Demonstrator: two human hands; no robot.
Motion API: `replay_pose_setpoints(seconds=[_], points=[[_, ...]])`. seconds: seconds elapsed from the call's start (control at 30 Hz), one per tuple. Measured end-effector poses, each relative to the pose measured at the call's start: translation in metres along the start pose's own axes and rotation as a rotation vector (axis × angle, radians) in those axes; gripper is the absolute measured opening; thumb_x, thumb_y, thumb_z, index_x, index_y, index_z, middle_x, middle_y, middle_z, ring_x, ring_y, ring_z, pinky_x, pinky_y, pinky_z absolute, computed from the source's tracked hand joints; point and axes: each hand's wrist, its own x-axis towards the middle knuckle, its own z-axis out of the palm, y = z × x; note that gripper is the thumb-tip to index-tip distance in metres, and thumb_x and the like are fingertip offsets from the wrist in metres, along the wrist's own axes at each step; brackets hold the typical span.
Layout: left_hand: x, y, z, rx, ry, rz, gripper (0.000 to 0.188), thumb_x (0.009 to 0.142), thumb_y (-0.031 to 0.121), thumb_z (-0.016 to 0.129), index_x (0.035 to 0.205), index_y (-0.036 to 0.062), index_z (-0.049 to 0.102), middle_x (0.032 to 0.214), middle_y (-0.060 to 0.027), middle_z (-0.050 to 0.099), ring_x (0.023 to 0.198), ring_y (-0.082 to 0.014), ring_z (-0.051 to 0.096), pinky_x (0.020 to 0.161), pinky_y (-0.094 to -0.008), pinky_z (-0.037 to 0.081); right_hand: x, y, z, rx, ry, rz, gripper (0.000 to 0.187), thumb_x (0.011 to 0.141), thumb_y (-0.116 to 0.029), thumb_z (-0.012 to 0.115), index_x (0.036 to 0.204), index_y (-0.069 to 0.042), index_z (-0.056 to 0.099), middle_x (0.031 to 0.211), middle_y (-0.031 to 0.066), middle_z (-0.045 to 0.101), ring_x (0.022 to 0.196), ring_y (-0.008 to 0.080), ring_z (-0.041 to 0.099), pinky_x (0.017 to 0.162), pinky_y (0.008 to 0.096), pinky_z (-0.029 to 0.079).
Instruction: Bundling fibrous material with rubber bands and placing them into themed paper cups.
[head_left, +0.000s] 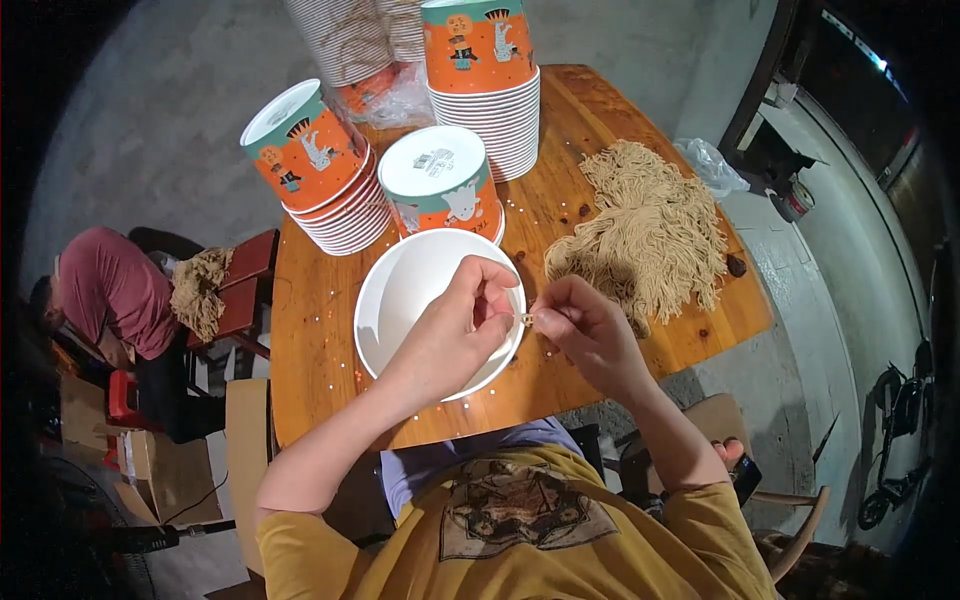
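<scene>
A white paper bucket [385,300] sits in front of me, its mouth tipped up toward me and its inside showing. My left hand [462,325] reaches over the mouth, fingers curled and pinched at the right rim; what lies between them is hidden. Just outside that rim, my right hand [592,335] pinches a short bit of tan cord [528,320]. The two hands nearly meet there. Beyond my right hand a large heap of loose tan cords [650,235] lies on the table.
Behind the bucket on the wooden table [320,370] are an upturned orange-and-green bucket [440,185], a leaning nested stack [315,165] and a taller stack [485,110]. White specks dot the wood. At far left a person [115,290] sits by a red stool [250,275] holding more cords.
</scene>
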Motion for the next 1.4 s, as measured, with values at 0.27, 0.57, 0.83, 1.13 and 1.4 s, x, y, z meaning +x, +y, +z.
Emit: replay_pose_setpoints(seconds=[0.27, 0.57, 0.83, 1.13, 1.4], points=[[0.000, 0.002, 0.003, 0.009, 0.007, 0.030, 0.029, 0.086, 0.002, 0.054, 0.113, 0.0039, 0.043, 0.087, -0.0037, 0.049, 0.079, -0.0126, 0.050, 0.075, -0.0270, 0.045, 0.003, 0.004, -0.001, -0.041, 0.053, -0.123, 0.013, 0.092, -0.013, 0.056, 0.098, -0.003, 0.052, 0.079, -0.0024, 0.052, 0.068, 0.0037, 0.046, 0.061, 0.0194, 0.040], [0.001, -0.002, 0.003, -0.008, -0.005, 0.063, 0.029, 0.087, 0.001, 0.056, 0.113, 0.0042, 0.042, 0.086, -0.0047, 0.052, 0.077, -0.0134, 0.052, 0.073, -0.0275, 0.045, 0.001, -0.025, -0.003, -0.631, -0.048, -0.171, 0.030, 0.086, -0.028, 0.066, 0.099, -0.003, 0.055, 0.089, 0.0099, 0.058, 0.076, 0.0236, 0.061, 0.065, 0.0335, 0.048], [0.000, -0.003, 0.003, 0.019, -0.020, 0.053, 0.028, 0.089, 0.004, 0.056, 0.113, 0.0039, 0.042, 0.086, -0.0047, 0.052, 0.078, -0.0138, 0.053, 0.073, -0.0278, 0.046, -0.004, -0.032, 0.000, -0.725, -0.053, -0.211, 0.030, 0.084, -0.023, 0.067, 0.104, -0.006, 0.053, 0.092, 0.0117, 0.052, 0.081, 0.0318, 0.059, 0.068, 0.0409, 0.048], [-0.001, 0.001, 0.002, 0.054, -0.045, 0.053, 0.026, 0.087, 0.002, 0.055, 0.111, 0.0030, 0.044, 0.087, -0.0043, 0.052, 0.079, -0.0140, 0.052, 0.076, -0.0273, 0.045, -0.016, -0.020, -0.001, -0.585, -0.015, -0.175, 0.037, 0.082, -0.014, 0.068, 0.111, -0.003, 0.047, 0.096, 0.0118, 0.052, 0.080, 0.0266, 0.061, 0.069, 0.0367, 0.050], [-0.003, 0.005, 0.002, 0.079, -0.057, 0.038, 0.023, 0.088, 0.005, 0.054, 0.108, 0.0024, 0.046, 0.086, -0.0046, 0.051, 0.079, -0.0143, 0.051, 0.075, -0.0274, 0.044, -0.020, 0.000, -0.006, -0.298, 0.017, 0.041, 0.027, 0.087, -0.017, 0.066, 0.106, -0.003, 0.051, 0.089, 0.0053, 0.058, 0.071, 0.0108, 0.055, 0.064, 0.0256, 0.047]])
